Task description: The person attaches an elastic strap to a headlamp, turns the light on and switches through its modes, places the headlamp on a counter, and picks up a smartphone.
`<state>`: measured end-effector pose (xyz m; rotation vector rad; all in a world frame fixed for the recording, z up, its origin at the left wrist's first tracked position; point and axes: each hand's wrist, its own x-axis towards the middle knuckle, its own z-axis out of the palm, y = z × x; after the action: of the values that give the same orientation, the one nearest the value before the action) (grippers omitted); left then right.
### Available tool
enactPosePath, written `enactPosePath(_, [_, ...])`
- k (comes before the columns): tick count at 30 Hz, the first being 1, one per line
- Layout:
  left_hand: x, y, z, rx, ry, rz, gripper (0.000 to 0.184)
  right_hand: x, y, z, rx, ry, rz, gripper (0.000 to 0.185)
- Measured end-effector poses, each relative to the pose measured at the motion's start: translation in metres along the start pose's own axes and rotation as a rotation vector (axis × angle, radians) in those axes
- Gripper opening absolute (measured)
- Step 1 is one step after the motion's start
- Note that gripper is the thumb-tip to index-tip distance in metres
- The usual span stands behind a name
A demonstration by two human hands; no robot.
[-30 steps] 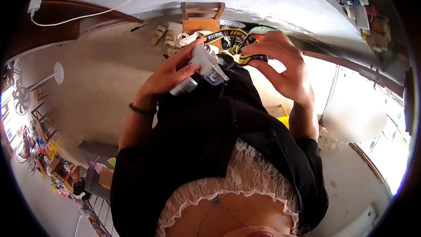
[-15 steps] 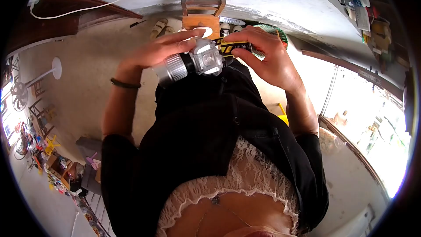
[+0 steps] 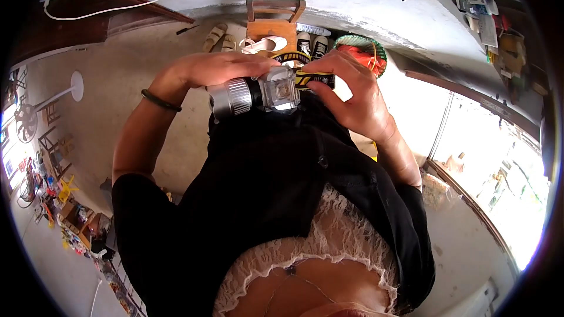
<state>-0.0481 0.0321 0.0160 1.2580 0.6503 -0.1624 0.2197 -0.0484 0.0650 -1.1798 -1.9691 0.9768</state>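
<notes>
Right hand: the thumb and index finger are pinched together on a black-and-yellow strap. The pinch lies just beside the right end of the headlamp; only a short run of strap spans the gap. The remaining fingers are curled behind the index finger and partly hidden.

Left hand: the fingers are laid along the far edge of the headlamp and appear to grip it. The underside contact and the thumb's exact seat cannot be made out.

Governing relation: the headlamp is held in the air in front of the waist, its long axis running left to right across the body, close to level. The silver ribbed barrel forms the left end, under the left hand; the clear housing forms the right end, facing the right fingers. The left hand is therefore the nearer to the barrel; the strap side of the housing is the nearer to the right hand. A further loop of strap arches beyond the housing, on the side away from the body.

Surroundings: beyond the hands, a wooden chair stands against the wall. Pale shoes lie by it, with dark sneakers to its right, then a green basket.
</notes>
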Motion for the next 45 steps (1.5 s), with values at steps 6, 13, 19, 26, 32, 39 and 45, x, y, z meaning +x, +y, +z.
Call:
enactPosePath(6, [-0.004, 0.008, 0.004, 0.004, -0.021, 0.064, 0.046, -0.002, -0.009, 0.002, -0.084, -0.051, -0.065, 0.026])
enactPosePath(13, [-0.004, 0.002, 0.010, 0.119, 0.079, -0.035, 0.044, -0.008, -0.007, -0.002, -0.032, -0.123, -0.131, 0.021])
enactPosePath(19, [-0.015, 0.008, 0.023, 0.201, 0.153, 0.028, 0.045, -0.009, -0.014, 0.002, -0.104, -0.154, -0.153, 0.015])
enactPosePath(26, [-0.010, -0.001, 0.024, 0.208, 0.147, 0.075, 0.047, -0.012, -0.014, 0.009, -0.270, -0.206, -0.251, 0.021])
enactPosePath(32, [-0.018, -0.003, 0.029, 0.201, 0.216, 0.119, 0.049, -0.025, -0.005, 0.032, 0.034, 0.099, -0.077, 0.028])
enactPosePath(39, [-0.024, -0.001, 0.033, 0.145, 0.210, 0.122, 0.053, -0.024, -0.009, 0.025, 0.009, 0.023, -0.034, 0.028])
enactPosePath(45, [-0.022, -0.011, 0.037, 0.114, 0.231, 0.170, 0.053, -0.022, -0.010, 0.023, 0.028, -0.039, 0.010, 0.023])
